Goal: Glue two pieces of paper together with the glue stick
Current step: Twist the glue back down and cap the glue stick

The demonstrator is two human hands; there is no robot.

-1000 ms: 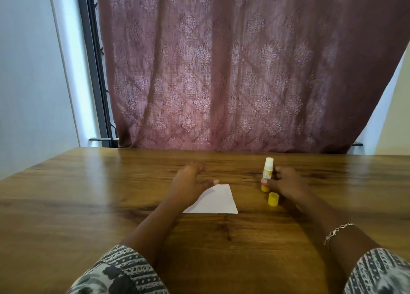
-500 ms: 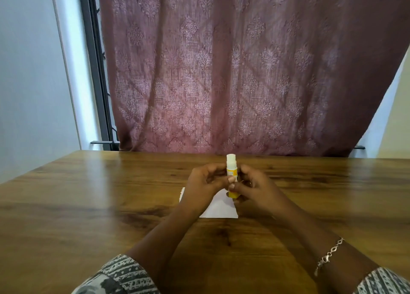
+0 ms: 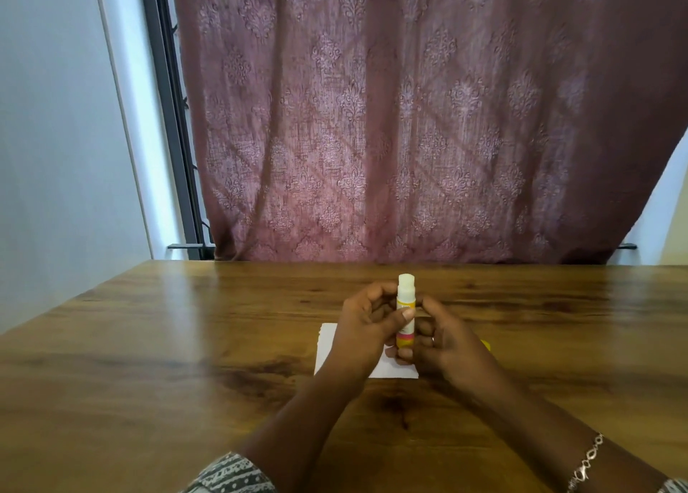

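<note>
Grip: left hand and right hand curled round glue stick above paper; twist base slowly, raise little glue

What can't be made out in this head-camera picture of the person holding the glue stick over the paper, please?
Head view: the paper is mostly covered by the left hand and right hand; whether there is one sheet or two cannot be told.
Head view: only a sliver of the yellow cap shows behind the right hand.
Head view: the glue stick label is too small to read, and fingers hide its base.
</note>
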